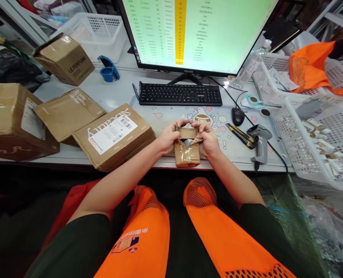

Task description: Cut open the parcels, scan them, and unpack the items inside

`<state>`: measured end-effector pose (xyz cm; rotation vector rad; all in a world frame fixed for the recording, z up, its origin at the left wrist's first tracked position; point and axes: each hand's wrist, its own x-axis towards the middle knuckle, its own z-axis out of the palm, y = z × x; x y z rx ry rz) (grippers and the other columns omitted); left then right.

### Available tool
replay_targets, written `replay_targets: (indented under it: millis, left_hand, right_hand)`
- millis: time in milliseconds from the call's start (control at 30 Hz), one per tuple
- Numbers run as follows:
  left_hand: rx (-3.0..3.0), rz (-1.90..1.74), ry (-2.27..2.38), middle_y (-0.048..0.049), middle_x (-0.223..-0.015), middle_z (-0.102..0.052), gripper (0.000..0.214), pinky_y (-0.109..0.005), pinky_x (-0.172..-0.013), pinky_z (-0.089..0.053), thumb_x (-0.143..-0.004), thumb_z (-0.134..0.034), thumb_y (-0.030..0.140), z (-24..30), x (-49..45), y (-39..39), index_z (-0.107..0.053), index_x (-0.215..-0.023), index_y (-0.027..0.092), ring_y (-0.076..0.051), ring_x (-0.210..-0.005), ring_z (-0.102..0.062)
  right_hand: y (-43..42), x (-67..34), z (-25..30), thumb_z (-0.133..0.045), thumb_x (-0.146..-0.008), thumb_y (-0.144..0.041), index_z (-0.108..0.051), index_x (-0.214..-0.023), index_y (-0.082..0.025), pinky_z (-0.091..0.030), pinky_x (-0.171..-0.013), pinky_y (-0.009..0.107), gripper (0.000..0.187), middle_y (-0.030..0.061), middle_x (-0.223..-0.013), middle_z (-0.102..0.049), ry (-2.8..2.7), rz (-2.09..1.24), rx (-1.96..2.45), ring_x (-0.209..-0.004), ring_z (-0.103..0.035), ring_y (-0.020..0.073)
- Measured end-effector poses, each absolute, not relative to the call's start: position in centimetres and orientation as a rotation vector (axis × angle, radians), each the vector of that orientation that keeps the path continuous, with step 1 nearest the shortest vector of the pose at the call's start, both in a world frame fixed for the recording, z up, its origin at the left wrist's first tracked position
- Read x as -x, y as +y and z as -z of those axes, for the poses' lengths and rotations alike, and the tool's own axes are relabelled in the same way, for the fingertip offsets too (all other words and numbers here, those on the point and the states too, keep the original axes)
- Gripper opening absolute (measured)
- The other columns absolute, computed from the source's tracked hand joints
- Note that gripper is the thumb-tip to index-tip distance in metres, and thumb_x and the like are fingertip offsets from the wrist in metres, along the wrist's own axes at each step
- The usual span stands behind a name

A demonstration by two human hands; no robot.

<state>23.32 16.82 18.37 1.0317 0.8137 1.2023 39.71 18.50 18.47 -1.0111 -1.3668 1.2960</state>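
Observation:
Between my hands, at the front edge of the desk, is a small brown cardboard box [188, 158] with shiny clear tape on its near side. Its top is partly open, and something whitish shows in the gap. My left hand [171, 136] grips the left flap with thumb and curled fingers. On the other side my right hand [205, 138] pinches the torn right flap. What lies deeper in the box is hidden. Left of my forearm rests a larger taped carton [113, 137] with a white label.
Other cartons [15, 119] stand at the left. Behind are a keyboard [180, 94] and monitor [200, 34]. To the right lie a mouse [238, 116], a yellow-black utility knife [241, 136], a barcode scanner [260, 141] and a white basket [299, 143] holding small packages.

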Motion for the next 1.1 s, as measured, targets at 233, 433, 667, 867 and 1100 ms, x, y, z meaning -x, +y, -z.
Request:
replay_targets:
  millis: [233,433,667,867,1100]
  left_hand:
    - [-1.185,-1.303,1.262,-0.005,-0.103,-0.066,0.021,-0.039,-0.098,-0.052,-0.068,-0.056,0.025,-17.9,-24.4,16.5,-0.046,-0.086,0.022,-0.022,-0.101,-0.063]
    - [-1.176,-1.327,1.298,-0.0046,-0.1,-0.066,0.025,-0.04,-0.101,-0.051,-0.065,-0.056,0.025,-17.7,-25.8,16.4,-0.049,-0.089,0.022,-0.022,-0.101,-0.062]
    - [-0.864,-1.274,0.82,-0.005,-0.111,-0.069,0.04,-0.048,-0.114,-0.052,-0.05,-0.047,0.021,-15.7,-25.6,17.5,-0.025,-0.083,0.024,-0.023,-0.127,-0.065]
    - [-1.682,-1.507,1.1,-0.0075,-0.129,-0.069,0.014,-0.051,-0.118,-0.048,-0.086,-0.055,0.029,-19.1,-24.3,10.2,-0.056,-0.1,0.028,-0.026,-0.131,-0.062]
    - [-2.501,-0.826,1.076,-0.0121,-0.139,-0.07,0.043,-0.061,-0.13,-0.026,-0.107,-0.05,0.047,-21.5,-23.6,7.7,-0.067,-0.14,0.025,-0.032,-0.134,-0.061]
  right_hand:
    - [17.4,-42.2,-22.1,-0.051,-0.088,-0.022,-0.064,-0.084,-0.023,-0.031,-0.123,0.062,0.014,0.0079,-0.124,-0.072,-2.301,-0.547,0.84,-0.129,-0.057,0.0316]
    - [15.1,-41.6,-23.0,-0.052,-0.096,-0.042,-0.059,-0.075,-0.023,-0.041,-0.111,0.058,0.03,0.0094,-0.086,-0.067,-2.573,-0.272,0.827,-0.101,-0.059,0.0297]
    - [15.4,-44.4,-16.0,-0.004,-0.102,-0.056,-0.012,-0.053,-0.029,-0.047,-0.083,0.055,0.057,0.0053,-0.052,-0.025,-1.804,-0.229,1.025,-0.059,-0.038,0.0242]
    - [12.7,-44.7,-15.2,-0.033,-0.09,-0.072,-0.023,-0.051,-0.028,-0.048,-0.088,0.06,0.059,0.0096,-0.06,-0.043,-1.86,-0.197,1.149,-0.079,-0.053,0.0319]
    - [11.7,-44.7,-17.1,-0.047,-0.086,-0.045,-0.035,-0.064,-0.028,-0.048,-0.104,0.062,0.03,0.0125,-0.09,-0.062,-1.787,-0.311,1.013,-0.108,-0.062,0.0348]
